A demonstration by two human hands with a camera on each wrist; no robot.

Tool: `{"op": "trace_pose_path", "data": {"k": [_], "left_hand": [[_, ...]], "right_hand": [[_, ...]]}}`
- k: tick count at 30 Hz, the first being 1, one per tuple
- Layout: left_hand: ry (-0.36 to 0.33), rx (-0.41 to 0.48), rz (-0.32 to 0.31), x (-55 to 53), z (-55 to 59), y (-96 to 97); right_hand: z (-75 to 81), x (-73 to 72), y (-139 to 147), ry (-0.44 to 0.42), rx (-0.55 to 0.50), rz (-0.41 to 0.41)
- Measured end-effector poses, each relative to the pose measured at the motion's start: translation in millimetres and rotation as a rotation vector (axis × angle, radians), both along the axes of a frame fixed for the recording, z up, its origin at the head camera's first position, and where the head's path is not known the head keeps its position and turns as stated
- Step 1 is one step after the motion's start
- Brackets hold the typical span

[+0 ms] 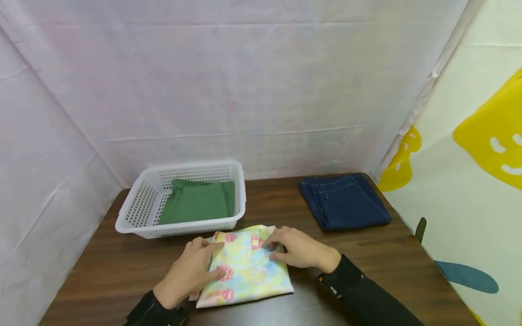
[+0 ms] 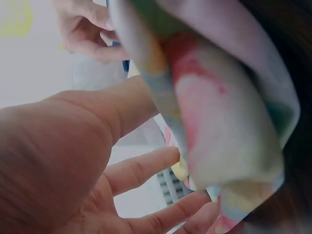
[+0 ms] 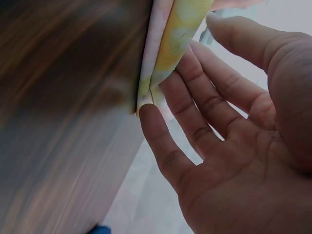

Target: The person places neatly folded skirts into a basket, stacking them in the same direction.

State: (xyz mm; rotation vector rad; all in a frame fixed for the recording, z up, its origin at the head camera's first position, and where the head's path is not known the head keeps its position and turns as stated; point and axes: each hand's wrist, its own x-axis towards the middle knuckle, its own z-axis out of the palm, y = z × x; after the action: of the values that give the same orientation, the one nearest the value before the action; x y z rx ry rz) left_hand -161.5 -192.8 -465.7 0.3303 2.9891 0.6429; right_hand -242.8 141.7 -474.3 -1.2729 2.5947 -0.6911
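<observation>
A folded cloth [image 1: 248, 267], pastel yellow, blue and pink with flower prints, lies on the table near its front. My left hand [image 1: 191, 267] touches its left side, thumb over the top. In the left wrist view, the fingers [image 2: 146, 170] stretch toward the fabric, whose layered folds [image 2: 219, 112] fill the right of that view. My right hand [image 1: 302, 249] rests at the cloth's upper right. From the right wrist, the fingers [image 3: 165, 141] appear nearly straight, their tips against the folded edge [image 3: 170, 53].
Behind the cloth on the left, a white perforated basket [image 1: 183, 224] holds folded green fabric [image 1: 200, 201]. Folded dark blue jeans [image 1: 346, 201] lie at the back right of the brown wooden table [image 1: 110, 271]. White sheets [image 1: 244, 90] hang around the table's back and sides.
</observation>
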Motion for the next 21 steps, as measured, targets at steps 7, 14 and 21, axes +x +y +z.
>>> {"op": "trace_pose_path", "data": {"k": [7,14,21], "left_hand": [[0.03,0.013,-0.012,-5.4,0.0,31.0],[0.028,0.061,-0.079,-14.2,-7.3,52.8],[0.039,0.112,-0.108,-17.2,-9.6,59.2]], "right_hand": [[2.3,-9.1,27.4,-0.014,-0.03,-0.037],[9.8,-23.3,52.2,-0.144,-0.016,-0.069],[10.3,-28.0,57.2,-0.181,-0.001,-0.081]]}}
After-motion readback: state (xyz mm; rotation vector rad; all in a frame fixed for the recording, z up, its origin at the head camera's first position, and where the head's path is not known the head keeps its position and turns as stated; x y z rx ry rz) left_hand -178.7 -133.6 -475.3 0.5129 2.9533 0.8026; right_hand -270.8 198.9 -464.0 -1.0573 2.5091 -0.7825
